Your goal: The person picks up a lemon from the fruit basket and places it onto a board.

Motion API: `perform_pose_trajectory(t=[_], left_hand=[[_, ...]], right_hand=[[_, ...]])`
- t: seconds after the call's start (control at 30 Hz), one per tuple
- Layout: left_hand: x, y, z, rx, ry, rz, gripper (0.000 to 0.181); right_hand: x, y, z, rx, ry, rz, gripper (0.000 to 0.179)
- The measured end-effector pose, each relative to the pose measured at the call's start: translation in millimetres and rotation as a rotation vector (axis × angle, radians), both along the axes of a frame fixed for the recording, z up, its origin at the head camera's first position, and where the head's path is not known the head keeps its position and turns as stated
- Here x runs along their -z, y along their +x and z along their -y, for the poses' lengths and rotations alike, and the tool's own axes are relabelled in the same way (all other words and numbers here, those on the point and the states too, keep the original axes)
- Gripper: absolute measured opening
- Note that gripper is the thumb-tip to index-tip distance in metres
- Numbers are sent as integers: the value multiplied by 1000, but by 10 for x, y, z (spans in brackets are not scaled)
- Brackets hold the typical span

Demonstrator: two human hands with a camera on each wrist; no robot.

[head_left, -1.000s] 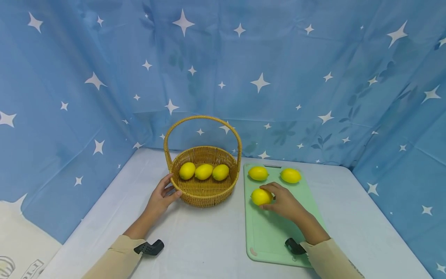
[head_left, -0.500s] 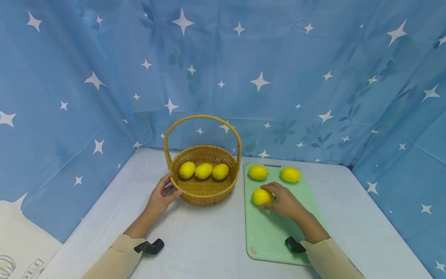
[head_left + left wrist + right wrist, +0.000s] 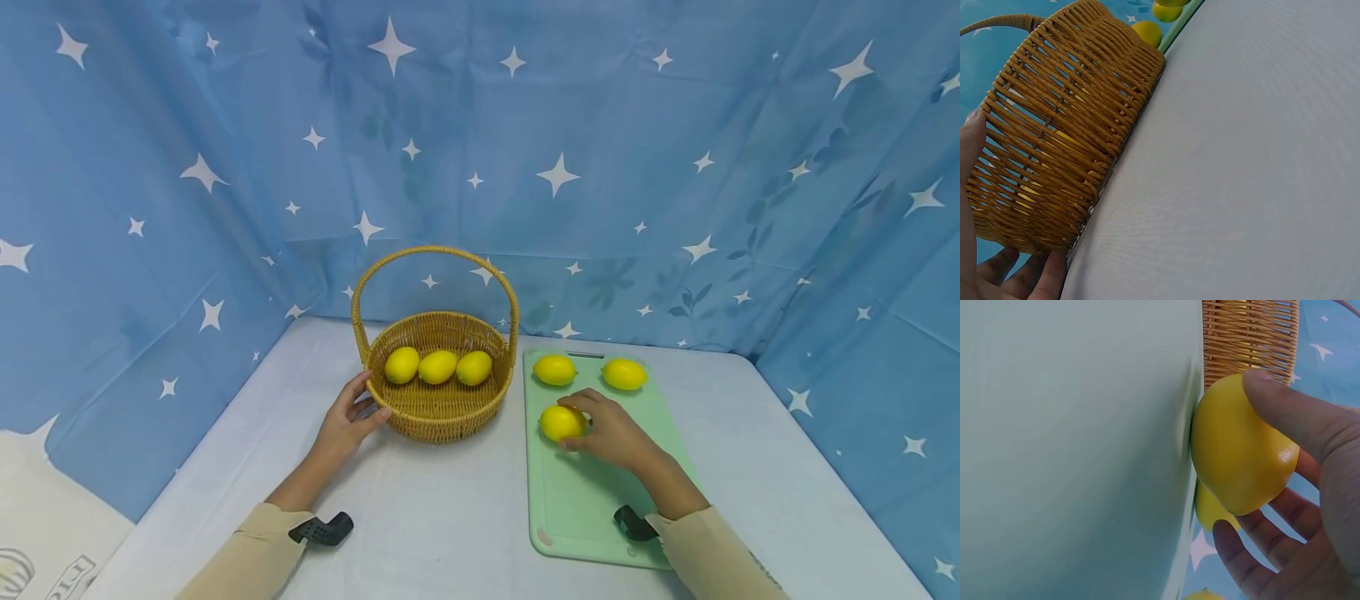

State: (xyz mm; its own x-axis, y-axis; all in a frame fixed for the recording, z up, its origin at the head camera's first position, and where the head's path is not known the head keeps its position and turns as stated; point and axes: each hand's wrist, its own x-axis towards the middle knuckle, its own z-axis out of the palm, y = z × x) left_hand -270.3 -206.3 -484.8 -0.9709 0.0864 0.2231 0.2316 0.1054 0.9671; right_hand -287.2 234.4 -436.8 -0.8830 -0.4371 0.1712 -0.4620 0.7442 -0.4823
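I judge this the grasp — my right fingers (image 3: 587,400) pinch a lemon (image 3: 560,423) on the green cutting board (image 3: 566,508), my left fingers (image 3: 354,390) hold the wicker basket (image 3: 438,428) — and lifting calls for a snug grip.

Hidden behind bare right hand (image 3: 611,429): part of right end of glossy yellow lemon (image 3: 561,423) | covered by right beige sleeve (image 3: 708,552): near right corner of pale green rectangular board (image 3: 570,500) | cut off, near edge: lettering (image 3: 71,581) on cream cloth (image 3: 60,492) at left | too small to read: print (image 3: 767,568) on same sleeve
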Motion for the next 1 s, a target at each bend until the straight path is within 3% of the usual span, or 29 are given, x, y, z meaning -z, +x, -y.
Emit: perform_pose_trajectory(t=[0.27, 0.5, 0.77, 1.0], left_hand=[[-9, 4, -2, -3, -2, -1, 76], [6, 1, 2, -8, -3, 4, 76], [7, -2, 5, -23, -6, 21, 76], [13, -7, -2, -27, -6, 19, 75]], right_hand=[[-65, -25, -5, -27, 52, -12, 64], [-230, -39, 48, -94, 146, -71, 61], [-322, -174, 147, -154, 272, -103, 56], [-303, -286, 173, -140, 273, -71, 56]])
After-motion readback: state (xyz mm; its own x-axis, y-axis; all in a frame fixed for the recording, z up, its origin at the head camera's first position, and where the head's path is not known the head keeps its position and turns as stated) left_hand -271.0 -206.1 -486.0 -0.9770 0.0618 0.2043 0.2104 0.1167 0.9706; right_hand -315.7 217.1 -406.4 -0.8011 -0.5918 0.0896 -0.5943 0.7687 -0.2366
